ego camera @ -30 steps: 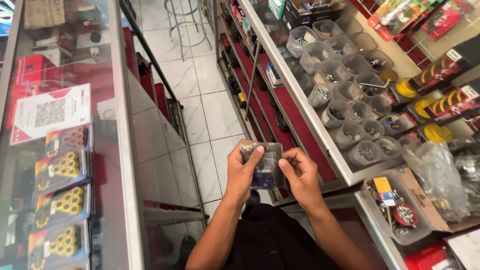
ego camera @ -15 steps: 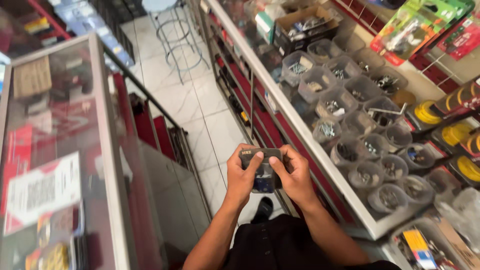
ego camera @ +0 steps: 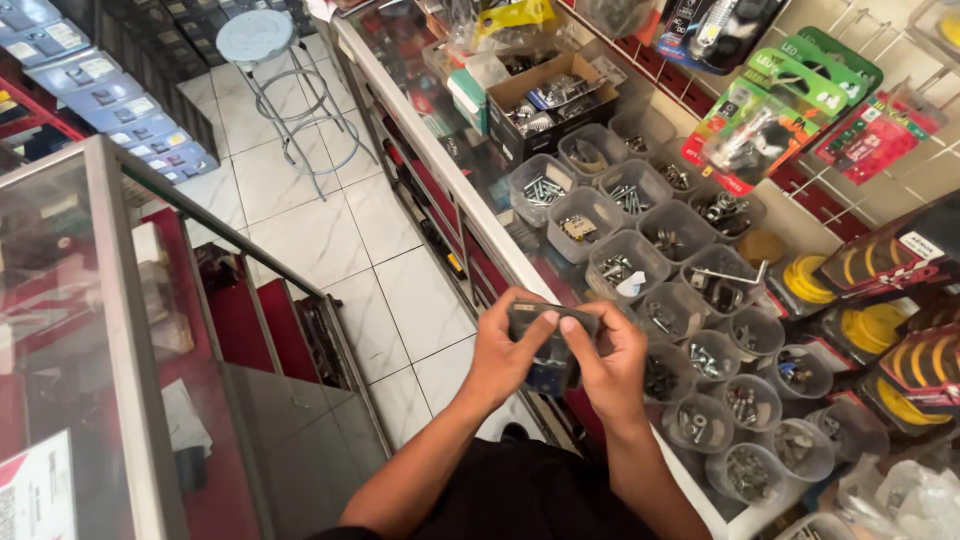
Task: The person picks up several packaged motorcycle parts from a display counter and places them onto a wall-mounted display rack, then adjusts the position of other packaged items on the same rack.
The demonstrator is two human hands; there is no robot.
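A small clear plastic packet [ego camera: 550, 345] with a dark header card and a blue part inside sits between both hands, held in front of my chest. My left hand [ego camera: 505, 355] grips its left side, thumb pressed on the top card. My right hand [ego camera: 608, 362] grips the right side, fingers curled over the top edge. The packet hovers above the front edge of a glass counter [ego camera: 430, 150] on my right.
Several clear tubs of screws and small hardware [ego camera: 640, 260] crowd the right counter, beside a cardboard box [ego camera: 550, 100]. Hanging blister packs [ego camera: 760, 120] line the wall. A glass display case [ego camera: 90, 330] stands at left, a metal stool [ego camera: 265, 45] on the white tiled aisle.
The view has tilted up and swung right, bringing the stool and wall packs into sight. Both hands kept hold of the packet, which now hangs over the counter's edge.
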